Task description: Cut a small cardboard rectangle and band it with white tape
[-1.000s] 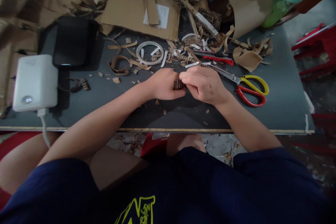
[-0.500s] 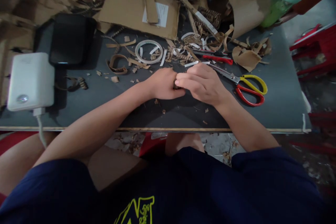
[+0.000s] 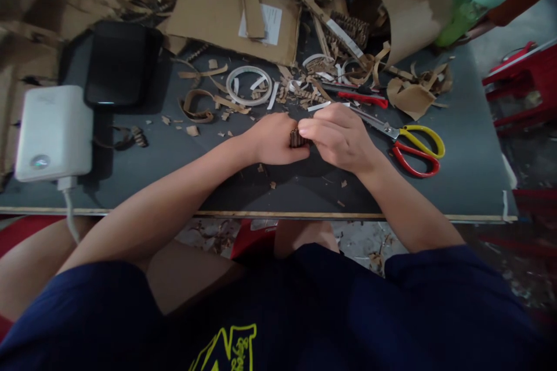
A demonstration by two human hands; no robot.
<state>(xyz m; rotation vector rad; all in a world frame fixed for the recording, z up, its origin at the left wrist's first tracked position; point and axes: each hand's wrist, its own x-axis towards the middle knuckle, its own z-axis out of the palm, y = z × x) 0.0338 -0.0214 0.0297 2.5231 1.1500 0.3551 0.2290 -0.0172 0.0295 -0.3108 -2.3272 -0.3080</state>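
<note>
Between my hands is a small brown roll of corrugated cardboard (image 3: 297,138), its ridged side partly showing. My left hand (image 3: 276,138) is wrapped round it from the left, thumb below. My right hand (image 3: 337,136) has its fingers curled together against the roll's right side, pinching it at the edge. Both hands are just above the dark table (image 3: 461,168). Right of my right hand lie scissors (image 3: 394,132) with one yellow and one red handle. A white tape ring (image 3: 230,86) lies behind my left hand, among paper strips and cardboard scraps (image 3: 300,90).
Cardboard sheets (image 3: 200,23) and strips lie at the back, beside a large paper roll (image 3: 413,17). A white power bank (image 3: 56,133) with a cable and a black box (image 3: 115,64) stand left. A green bottle (image 3: 467,8) is back right; a red-handled tool (image 3: 365,98) lies behind the scissors.
More of the ridged roll shows between my hands, as my right fingertips have shifted slightly right. The whole view has moved a little.
</note>
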